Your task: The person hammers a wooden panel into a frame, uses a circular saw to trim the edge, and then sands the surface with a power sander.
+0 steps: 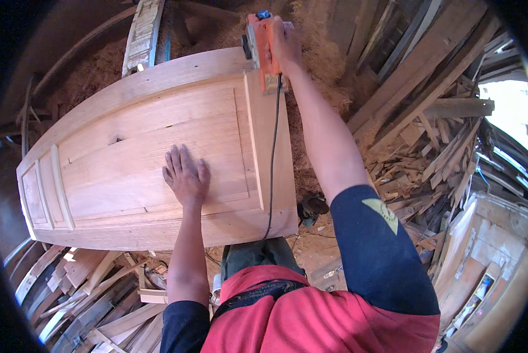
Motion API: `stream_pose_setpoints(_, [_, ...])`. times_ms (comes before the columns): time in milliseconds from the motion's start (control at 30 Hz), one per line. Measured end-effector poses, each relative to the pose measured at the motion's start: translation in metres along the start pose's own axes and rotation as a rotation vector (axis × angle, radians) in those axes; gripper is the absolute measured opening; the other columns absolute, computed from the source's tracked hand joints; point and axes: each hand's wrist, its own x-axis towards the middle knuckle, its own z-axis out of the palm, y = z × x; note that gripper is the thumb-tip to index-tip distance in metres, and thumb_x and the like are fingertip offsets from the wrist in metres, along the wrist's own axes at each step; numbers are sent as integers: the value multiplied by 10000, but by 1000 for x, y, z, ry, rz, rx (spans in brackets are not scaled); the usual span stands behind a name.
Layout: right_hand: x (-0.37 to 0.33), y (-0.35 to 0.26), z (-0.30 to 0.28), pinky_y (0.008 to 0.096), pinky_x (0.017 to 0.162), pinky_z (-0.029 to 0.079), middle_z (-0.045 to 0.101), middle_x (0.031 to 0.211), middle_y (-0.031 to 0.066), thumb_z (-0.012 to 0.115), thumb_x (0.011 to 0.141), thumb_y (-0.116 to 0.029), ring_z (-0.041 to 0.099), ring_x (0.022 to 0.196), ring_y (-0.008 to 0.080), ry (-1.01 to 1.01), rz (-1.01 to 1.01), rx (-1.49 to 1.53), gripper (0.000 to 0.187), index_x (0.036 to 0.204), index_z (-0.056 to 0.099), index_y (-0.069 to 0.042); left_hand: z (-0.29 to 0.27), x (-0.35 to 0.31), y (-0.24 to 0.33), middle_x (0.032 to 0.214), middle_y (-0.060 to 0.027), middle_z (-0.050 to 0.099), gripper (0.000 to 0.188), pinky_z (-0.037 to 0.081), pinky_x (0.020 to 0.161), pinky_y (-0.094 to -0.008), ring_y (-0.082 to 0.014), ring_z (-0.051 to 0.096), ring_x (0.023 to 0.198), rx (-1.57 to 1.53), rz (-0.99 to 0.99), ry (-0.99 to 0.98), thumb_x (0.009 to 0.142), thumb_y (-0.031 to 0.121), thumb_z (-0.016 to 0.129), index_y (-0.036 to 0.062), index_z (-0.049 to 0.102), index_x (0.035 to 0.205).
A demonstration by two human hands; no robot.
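A panelled wooden door [158, 144] lies flat in front of me, its raw wood pale. My left hand [187, 178] rests palm down on the door's wide middle panel, fingers spread. At the far right corner, my right hand [286, 47] is wrapped round an orange electric hand planer [264, 50] with a blue knob. The planer sits on the door's end rail, by the far edge; its underside is hidden. A black power cord [274, 153] runs from it across the rail and over the near edge.
Wood shavings [317, 59] cover the ground beyond the door. Long planks [420, 65] lean at the right, above a heap of offcuts [414, 176]. More scrap boards [99, 300] are piled at lower left. A whitish weathered board [143, 35] extends past the far edge.
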Motion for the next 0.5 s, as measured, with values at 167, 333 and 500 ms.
stream_pose_setpoints(167, [-22,10,-3,507,863,473,665,982,208,435,1021,-597,652,995,323,-153,246,292,674,881,581,46,-3,-3,0,1624,-143,345,677,148,1223,-557,-336,248,1528,-8,-2,-26,971,462,504,104,424,1540])
stream_pose_setpoints(333, [-235,-34,-148,360,620,484,628,826,105,403,1059,-547,612,703,191,-367,386,273,543,1208,493,-33,-2,-5,-1,1624,-145,344,675,146,1223,-560,-337,251,1526,-3,11,-7,974,463,500,111,416,1544])
stream_pose_setpoints(500, [-451,-121,-279,259,429,406,561,687,29,377,1063,-548,515,487,98,-382,711,408,584,1260,539,-22,3,-8,-1,1622,-145,348,685,163,1217,-564,-349,257,1522,33,31,0,982,482,484,108,406,1549])
